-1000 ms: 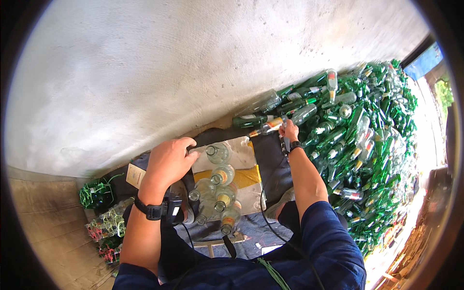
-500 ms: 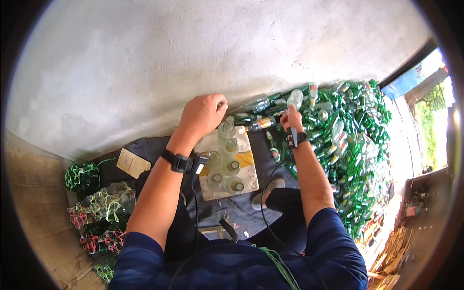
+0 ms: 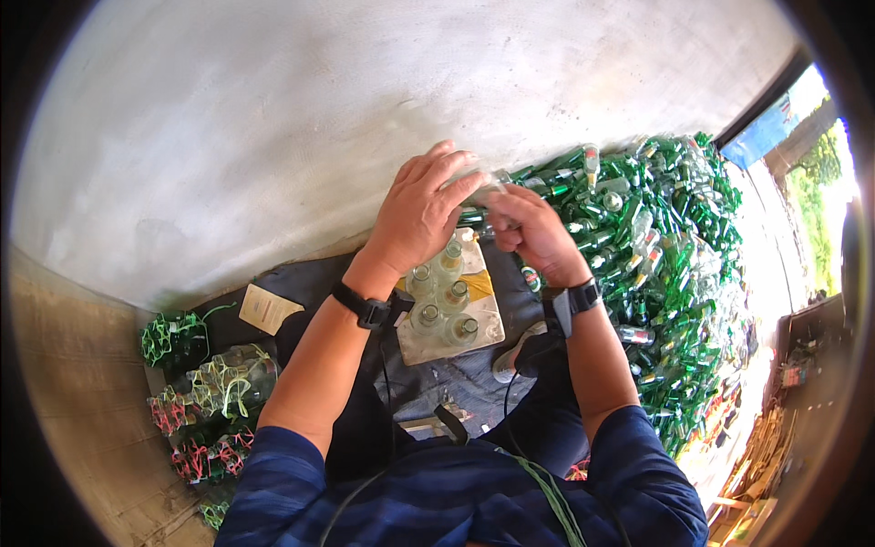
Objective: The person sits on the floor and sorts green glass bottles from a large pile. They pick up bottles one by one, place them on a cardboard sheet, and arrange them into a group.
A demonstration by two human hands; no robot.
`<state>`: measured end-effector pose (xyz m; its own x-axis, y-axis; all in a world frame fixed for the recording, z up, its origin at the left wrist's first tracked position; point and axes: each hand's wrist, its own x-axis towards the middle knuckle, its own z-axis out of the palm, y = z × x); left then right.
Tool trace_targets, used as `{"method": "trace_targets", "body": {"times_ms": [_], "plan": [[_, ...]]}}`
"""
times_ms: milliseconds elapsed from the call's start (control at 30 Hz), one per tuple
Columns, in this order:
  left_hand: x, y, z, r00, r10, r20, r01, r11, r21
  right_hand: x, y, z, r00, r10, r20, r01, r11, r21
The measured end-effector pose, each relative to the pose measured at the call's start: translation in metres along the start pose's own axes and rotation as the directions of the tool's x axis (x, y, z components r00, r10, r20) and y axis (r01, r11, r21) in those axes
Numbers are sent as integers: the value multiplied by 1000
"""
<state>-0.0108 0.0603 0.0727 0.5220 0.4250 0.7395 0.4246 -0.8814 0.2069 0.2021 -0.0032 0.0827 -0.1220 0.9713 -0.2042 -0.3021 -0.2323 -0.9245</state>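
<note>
In front of the wall, my two hands are close together with a clear glass bottle (image 3: 486, 185) between them, smeared by motion. My right hand (image 3: 538, 232) is closed around the bottle's neck end. The fingers of my left hand (image 3: 421, 208) are bent along its other end, partly hiding it. Below them, several clear glass bottles (image 3: 457, 295) stand upright, close together, on a pale board (image 3: 488, 314) with a yellow band. Their open mouths face up.
A large heap of mostly green glass bottles (image 3: 679, 246) fills the right side against the wall (image 3: 273, 118). Bundles of bottles tied with green and pink string (image 3: 223, 383) lie at the left. A tan cardboard piece (image 3: 267, 309) rests on the dark sheet (image 3: 447, 392).
My right hand has brought the clear bottle leftward from beside the heap. My left hand has moved up and right, its fingers unfolding to meet the bottle.
</note>
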Motion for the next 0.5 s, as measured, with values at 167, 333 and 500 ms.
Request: {"method": "trace_targets", "body": {"times_ms": [167,333,500], "plan": [[-4,-9,2,995,20,100,-33,991,131,13,-6,23,997,-4,81,29,948,-318],[-6,-33,6,996,-61,69,58,997,48,26,-18,7,974,-106,199,185,882,-434],[-18,-80,5,799,-601,14,556,730,-398,41,-20,-58,964,-217,-150,164,938,-306]]}}
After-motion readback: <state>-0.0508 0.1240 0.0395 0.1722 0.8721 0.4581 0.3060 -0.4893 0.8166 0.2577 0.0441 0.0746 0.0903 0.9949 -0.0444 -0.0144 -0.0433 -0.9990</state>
